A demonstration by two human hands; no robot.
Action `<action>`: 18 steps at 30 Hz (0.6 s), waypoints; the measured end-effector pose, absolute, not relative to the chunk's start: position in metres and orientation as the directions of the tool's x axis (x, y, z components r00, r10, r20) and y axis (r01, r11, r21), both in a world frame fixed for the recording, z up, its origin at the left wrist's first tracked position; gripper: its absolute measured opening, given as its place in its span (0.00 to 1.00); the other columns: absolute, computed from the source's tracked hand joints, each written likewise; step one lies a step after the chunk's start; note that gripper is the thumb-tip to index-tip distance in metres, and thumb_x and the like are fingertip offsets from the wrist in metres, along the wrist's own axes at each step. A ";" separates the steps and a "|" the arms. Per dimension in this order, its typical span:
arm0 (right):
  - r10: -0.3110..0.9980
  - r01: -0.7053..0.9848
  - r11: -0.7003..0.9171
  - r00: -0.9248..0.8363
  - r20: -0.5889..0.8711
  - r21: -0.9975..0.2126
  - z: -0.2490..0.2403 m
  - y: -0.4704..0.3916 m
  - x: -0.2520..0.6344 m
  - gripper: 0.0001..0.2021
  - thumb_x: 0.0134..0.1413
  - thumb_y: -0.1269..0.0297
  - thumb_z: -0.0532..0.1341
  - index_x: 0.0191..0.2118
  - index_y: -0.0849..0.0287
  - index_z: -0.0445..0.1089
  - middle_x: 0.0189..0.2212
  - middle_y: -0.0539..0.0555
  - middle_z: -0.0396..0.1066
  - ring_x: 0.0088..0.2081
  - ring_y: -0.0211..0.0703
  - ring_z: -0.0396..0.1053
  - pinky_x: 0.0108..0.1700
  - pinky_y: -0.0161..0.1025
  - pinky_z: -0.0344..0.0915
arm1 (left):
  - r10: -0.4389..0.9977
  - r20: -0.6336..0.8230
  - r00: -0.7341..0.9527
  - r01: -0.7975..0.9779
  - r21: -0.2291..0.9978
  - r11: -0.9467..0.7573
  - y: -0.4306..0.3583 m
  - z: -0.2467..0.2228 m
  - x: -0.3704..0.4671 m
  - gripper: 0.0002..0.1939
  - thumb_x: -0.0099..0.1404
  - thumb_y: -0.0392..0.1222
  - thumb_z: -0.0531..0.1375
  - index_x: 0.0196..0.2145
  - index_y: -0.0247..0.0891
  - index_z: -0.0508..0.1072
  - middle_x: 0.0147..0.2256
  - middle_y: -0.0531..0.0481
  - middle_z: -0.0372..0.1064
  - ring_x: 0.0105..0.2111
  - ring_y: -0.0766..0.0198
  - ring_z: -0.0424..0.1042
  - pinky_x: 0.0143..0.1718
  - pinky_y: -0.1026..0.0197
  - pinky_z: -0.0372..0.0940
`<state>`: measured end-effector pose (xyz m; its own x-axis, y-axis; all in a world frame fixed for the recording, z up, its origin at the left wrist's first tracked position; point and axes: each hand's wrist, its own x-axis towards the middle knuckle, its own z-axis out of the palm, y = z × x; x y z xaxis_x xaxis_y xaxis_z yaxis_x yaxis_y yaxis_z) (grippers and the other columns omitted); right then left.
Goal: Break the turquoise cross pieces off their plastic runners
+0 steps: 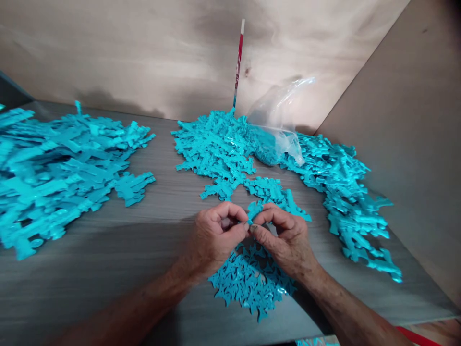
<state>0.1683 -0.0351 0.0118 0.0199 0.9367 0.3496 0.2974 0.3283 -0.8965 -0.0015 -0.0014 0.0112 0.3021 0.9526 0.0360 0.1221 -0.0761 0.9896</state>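
A small turquoise piece (255,210) sits between the two hands, gripped low with its upper part showing at twelve o'clock above the meeting fingertips; the left hand (215,236) comes in from eight o'clock, thumb and index finger pinching the piece's near left edge, the other fingers curled in; the right hand (290,235) comes in from four o'clock, thumb and index finger pinching the piece from its right side; at six o'clock, beneath the hands, lies a heap of small pointed pieces (248,286); a mound of turquoise pieces (212,144) stands at eleven o'clock, a larger pile (68,163) at ten, and a long trail of pieces (355,206) at two to three; a clear plastic bag (279,127), turquoise in its lower part, slumps at one o'clock; the tabletop (154,250) is grey with wood grain; a red and white stick (239,57) rises at twelve against a pale wooden back wall (144,53); a side panel (414,129) closes off two o'clock.
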 end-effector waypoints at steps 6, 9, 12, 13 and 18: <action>0.954 0.254 0.281 0.034 0.299 -0.925 0.013 -0.036 0.168 0.05 0.52 0.67 0.66 0.27 0.56 0.72 0.24 0.46 0.71 0.27 0.37 0.67 0.35 0.39 0.67 | 0.954 0.012 0.300 0.103 0.994 -0.045 -0.003 0.013 0.001 0.02 0.57 0.36 0.63 0.30 0.38 0.73 0.23 0.55 0.68 0.24 0.67 0.70 0.25 0.66 0.65; 0.959 0.261 0.263 0.033 0.281 -0.929 0.014 -0.037 0.167 0.05 0.51 0.67 0.66 0.27 0.56 0.71 0.23 0.47 0.71 0.28 0.38 0.67 0.34 0.38 0.65 | 0.952 0.013 0.305 0.110 0.993 -0.049 -0.002 0.012 0.000 0.02 0.57 0.36 0.62 0.30 0.39 0.72 0.23 0.55 0.68 0.24 0.66 0.71 0.25 0.66 0.65; 0.969 0.277 0.220 0.048 0.242 -0.935 0.015 -0.039 0.166 0.05 0.51 0.65 0.66 0.27 0.56 0.71 0.23 0.47 0.70 0.26 0.37 0.65 0.30 0.36 0.63 | 0.950 0.025 0.310 0.117 0.991 -0.065 -0.002 0.011 -0.001 0.02 0.58 0.35 0.62 0.31 0.39 0.71 0.24 0.56 0.68 0.25 0.66 0.72 0.26 0.66 0.65; 0.972 0.283 0.204 0.060 0.229 -0.937 0.015 -0.039 0.166 0.05 0.51 0.65 0.66 0.28 0.56 0.70 0.22 0.46 0.70 0.25 0.36 0.64 0.28 0.36 0.61 | 0.950 0.033 0.310 0.123 0.990 -0.074 -0.002 0.011 -0.001 0.02 0.58 0.35 0.62 0.31 0.39 0.71 0.25 0.56 0.68 0.25 0.66 0.72 0.26 0.66 0.65; 0.974 0.269 0.190 0.067 0.215 -0.944 0.014 -0.040 0.166 0.05 0.50 0.66 0.66 0.30 0.57 0.69 0.22 0.45 0.69 0.24 0.35 0.62 0.28 0.34 0.60 | 0.949 0.026 0.314 0.148 0.986 -0.076 -0.003 0.010 -0.001 0.03 0.58 0.34 0.61 0.32 0.39 0.71 0.24 0.56 0.68 0.25 0.67 0.72 0.26 0.66 0.65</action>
<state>0.1656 -0.0398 0.0145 0.0674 0.9742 0.2154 0.2689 0.1901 -0.9442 -0.0011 -0.0025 0.0100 0.3138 0.9491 0.0263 0.1484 -0.0763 0.9860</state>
